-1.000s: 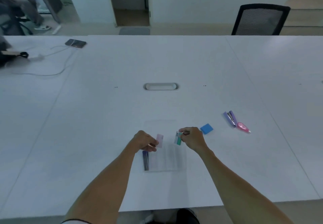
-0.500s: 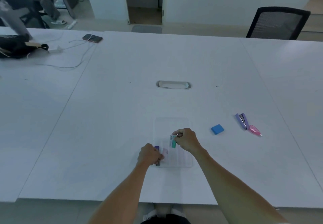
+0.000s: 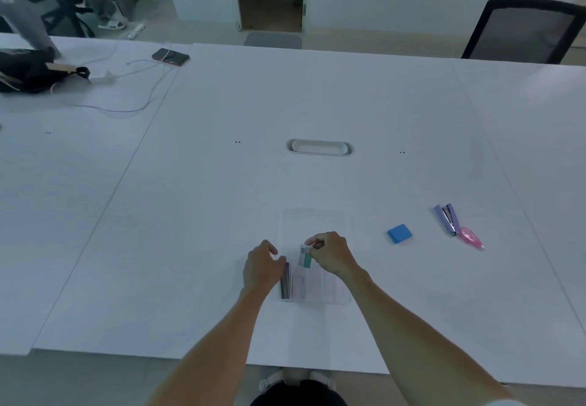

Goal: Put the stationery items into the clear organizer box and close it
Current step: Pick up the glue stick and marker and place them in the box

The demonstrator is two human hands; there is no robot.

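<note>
Left hand (image 3: 261,266) hides organizer box (image 3: 329,291) left edge — compartment contents blurred (indistinct).

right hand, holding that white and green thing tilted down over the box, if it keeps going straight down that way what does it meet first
Most likely the clear organizer box: the right hand holds the white and green item with its lower end aimed at an open compartment, just right of the pale item already inside. Depth is uncertain.
</note>
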